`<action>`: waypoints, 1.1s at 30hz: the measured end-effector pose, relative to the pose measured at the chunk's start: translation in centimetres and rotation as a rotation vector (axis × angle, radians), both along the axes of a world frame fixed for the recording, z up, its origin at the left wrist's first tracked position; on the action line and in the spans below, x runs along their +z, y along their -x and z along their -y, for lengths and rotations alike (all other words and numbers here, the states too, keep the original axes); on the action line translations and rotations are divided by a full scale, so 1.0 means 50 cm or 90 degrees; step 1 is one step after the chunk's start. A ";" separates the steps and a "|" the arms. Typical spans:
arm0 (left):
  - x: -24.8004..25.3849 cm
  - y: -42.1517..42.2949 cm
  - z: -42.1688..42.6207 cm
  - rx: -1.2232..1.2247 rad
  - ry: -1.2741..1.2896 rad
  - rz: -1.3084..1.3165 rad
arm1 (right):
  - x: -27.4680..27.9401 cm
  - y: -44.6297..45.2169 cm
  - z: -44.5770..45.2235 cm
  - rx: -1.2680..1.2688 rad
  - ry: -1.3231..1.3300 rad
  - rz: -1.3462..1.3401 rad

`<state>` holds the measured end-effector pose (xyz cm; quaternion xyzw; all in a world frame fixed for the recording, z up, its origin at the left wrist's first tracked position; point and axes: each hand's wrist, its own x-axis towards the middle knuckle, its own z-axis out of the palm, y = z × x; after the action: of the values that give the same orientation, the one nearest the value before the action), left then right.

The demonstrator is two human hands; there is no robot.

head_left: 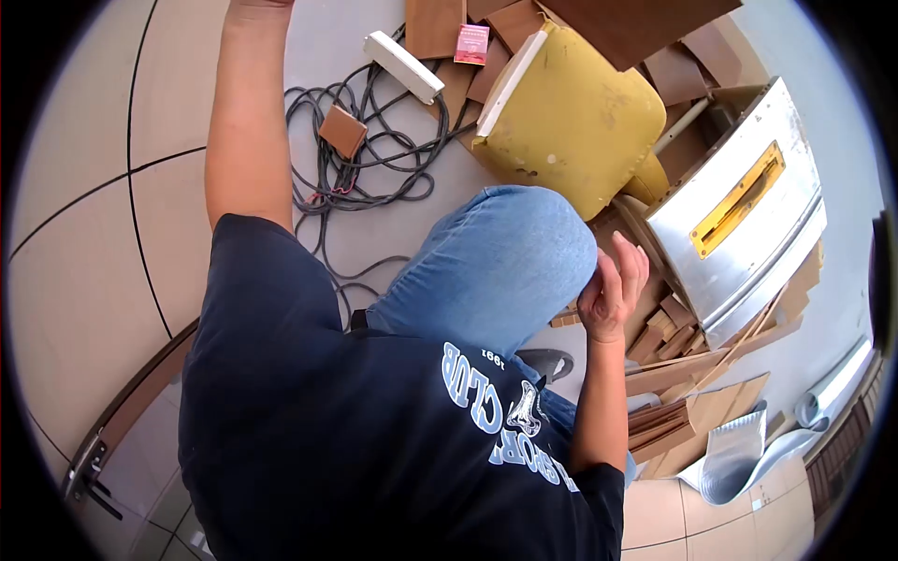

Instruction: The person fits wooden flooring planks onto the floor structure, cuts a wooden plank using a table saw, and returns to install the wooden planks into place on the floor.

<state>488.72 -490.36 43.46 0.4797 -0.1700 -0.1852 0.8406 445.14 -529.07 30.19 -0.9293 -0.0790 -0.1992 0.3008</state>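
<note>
Where the yellow shell [571,117] slants across the upper centre of the frame, the right hand [615,292] hangs just below it, beside the knee [543,234], its fingers loosely curled with nothing visible between them; I cannot tell whether it touches the knee. The left hand is beyond the upper edge, so its grip cannot be told. Right of centre, a metal panel [753,234] leans near wood offcuts [659,337]; a bump from hand or knee could, I judge, shift it, scattering the offcuts or pinching fingers. At upper left, tangled cable [344,178] could, if tugged, drag the white bar [404,67] nearby.
</note>
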 end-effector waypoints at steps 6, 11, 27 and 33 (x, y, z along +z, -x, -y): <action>-0.071 0.139 -0.238 0.473 -0.114 -0.252 | -0.041 0.122 0.058 0.203 -0.071 -0.240; -0.332 0.332 -0.375 0.296 -0.384 -0.485 | 0.055 0.198 0.234 0.149 0.016 -0.266; -0.563 0.421 -0.355 0.319 -0.647 -0.456 | 0.132 -0.408 0.908 -0.410 0.108 -0.279; -0.441 0.511 -0.272 0.395 -0.848 -0.199 | 0.113 -0.510 0.865 -0.422 -0.082 -0.663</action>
<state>463.19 -476.73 21.39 0.8809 0.2426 -0.0697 0.4004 470.63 -572.32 35.84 -0.8596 0.3831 0.1935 0.2772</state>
